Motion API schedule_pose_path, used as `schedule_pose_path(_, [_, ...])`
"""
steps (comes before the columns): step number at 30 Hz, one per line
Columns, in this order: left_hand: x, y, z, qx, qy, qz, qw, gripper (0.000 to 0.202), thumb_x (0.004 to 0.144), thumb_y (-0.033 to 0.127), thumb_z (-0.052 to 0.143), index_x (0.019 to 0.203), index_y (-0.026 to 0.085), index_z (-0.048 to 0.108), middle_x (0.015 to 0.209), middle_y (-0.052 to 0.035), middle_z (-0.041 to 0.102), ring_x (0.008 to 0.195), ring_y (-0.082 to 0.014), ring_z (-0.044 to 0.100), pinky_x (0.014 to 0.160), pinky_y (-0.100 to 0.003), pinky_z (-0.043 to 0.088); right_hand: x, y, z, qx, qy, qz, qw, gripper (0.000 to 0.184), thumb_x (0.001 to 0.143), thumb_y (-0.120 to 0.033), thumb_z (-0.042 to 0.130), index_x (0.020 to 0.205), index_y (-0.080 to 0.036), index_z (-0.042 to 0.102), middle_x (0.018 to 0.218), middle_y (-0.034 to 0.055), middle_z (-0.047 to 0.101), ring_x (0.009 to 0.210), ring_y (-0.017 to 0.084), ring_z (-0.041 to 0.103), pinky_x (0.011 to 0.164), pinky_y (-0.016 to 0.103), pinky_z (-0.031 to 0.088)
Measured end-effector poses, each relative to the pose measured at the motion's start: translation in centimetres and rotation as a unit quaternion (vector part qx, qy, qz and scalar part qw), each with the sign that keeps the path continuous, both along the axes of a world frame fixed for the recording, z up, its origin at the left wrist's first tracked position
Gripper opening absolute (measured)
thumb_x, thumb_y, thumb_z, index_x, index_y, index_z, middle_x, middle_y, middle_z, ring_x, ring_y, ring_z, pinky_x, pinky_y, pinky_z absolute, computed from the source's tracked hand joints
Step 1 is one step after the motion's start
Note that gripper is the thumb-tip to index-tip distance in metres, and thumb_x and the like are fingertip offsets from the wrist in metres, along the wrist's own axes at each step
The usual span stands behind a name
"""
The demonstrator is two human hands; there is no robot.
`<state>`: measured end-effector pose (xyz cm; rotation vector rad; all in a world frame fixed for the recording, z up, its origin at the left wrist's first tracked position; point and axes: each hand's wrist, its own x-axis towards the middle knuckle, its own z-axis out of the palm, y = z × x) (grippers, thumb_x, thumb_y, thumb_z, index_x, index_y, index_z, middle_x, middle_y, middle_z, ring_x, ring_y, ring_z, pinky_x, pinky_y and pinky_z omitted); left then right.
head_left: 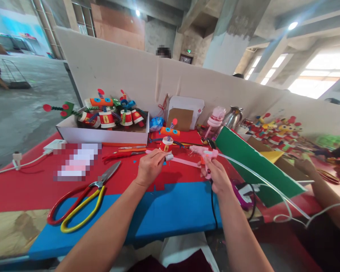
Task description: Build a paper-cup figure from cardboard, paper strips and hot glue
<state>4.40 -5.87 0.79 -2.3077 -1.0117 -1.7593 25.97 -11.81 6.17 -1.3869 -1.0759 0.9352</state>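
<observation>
My left hand (pixel 150 166) is closed on a small white piece at its fingertips, right in front of a red-and-white paper-cup figure (pixel 166 143) with an orange head and pipe-cleaner arms. My right hand (pixel 215 174) grips a pink hot glue gun (pixel 204 153) whose nozzle points left toward the cup figure. A clear glue stick (pixel 260 177) juts from the back of the gun to the right, and its black cord (pixel 212 204) drops over the table edge.
Large scissors (pixel 85 200) with red and yellow handles lie at the left on red and blue felt (pixel 170 211). A white box (pixel 102 133) holds several finished cup figures. A green board (pixel 252 162), a pink bottle (pixel 215 119), a kettle (pixel 232 117) and another person's arm (pixel 325 196) are on the right.
</observation>
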Motion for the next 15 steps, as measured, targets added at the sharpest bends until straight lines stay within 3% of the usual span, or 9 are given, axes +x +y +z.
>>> schedule_pose_path(6, [-0.1, -0.1, 0.0, -0.010, 0.003, 0.004, 1.000, 0.022, 0.087, 0.009, 0.050, 0.092, 0.018, 0.069, 0.083, -0.0037, 0.069, 0.078, -0.0124, 0.065, 0.073, -0.021, 0.053, 3.9, 2.4, -2.2, -0.037, -0.003, -0.053, 0.998, 0.029, 0.060, -0.042, 0.073, 0.065, -0.019, 0.057, 0.049, -0.0015, 0.056, 0.043, 0.012, 0.049, 0.045, 0.026, 0.047])
schedule_pose_path(10, [0.0, -0.2, 0.0, -0.020, 0.008, 0.004, 1.000, 0.023, 0.087, 0.010, 0.049, 0.094, 0.019, 0.070, 0.084, -0.0035, 0.069, 0.079, -0.0125, 0.065, 0.072, -0.021, 0.053, 5.1, 3.8, -3.3, -0.086, -0.113, -0.077, 0.987, 0.023, 0.071, -0.040, 0.062, 0.065, -0.018, 0.057, 0.057, 0.0037, 0.062, 0.051, 0.015, 0.057, 0.048, 0.026, 0.047])
schedule_pose_path(12, [0.0, -0.2, -0.1, -0.022, 0.007, 0.005, 1.000, 0.024, 0.087, 0.010, 0.049, 0.094, 0.019, 0.070, 0.084, -0.0035, 0.069, 0.079, -0.0123, 0.065, 0.072, -0.021, 0.053, 5.2, 4.5, -3.4, -0.127, -0.237, -0.090, 0.959, 0.026, 0.079, -0.041, 0.053, 0.071, -0.018, 0.061, 0.063, 0.0061, 0.066, 0.059, 0.018, 0.062, 0.053, 0.027, 0.048])
schedule_pose_path(15, [-0.1, -0.2, -0.1, -0.021, 0.005, 0.004, 1.000, 0.023, 0.087, 0.010, 0.049, 0.093, 0.019, 0.070, 0.083, -0.0033, 0.069, 0.079, -0.0120, 0.065, 0.073, -0.021, 0.053, 4.6, 5.6, -3.5, -0.203, -0.426, -0.078, 0.878, 0.035, 0.087, -0.041, 0.044, 0.086, -0.015, 0.067, 0.082, 0.0137, 0.072, 0.081, 0.025, 0.068, 0.068, 0.032, 0.049])
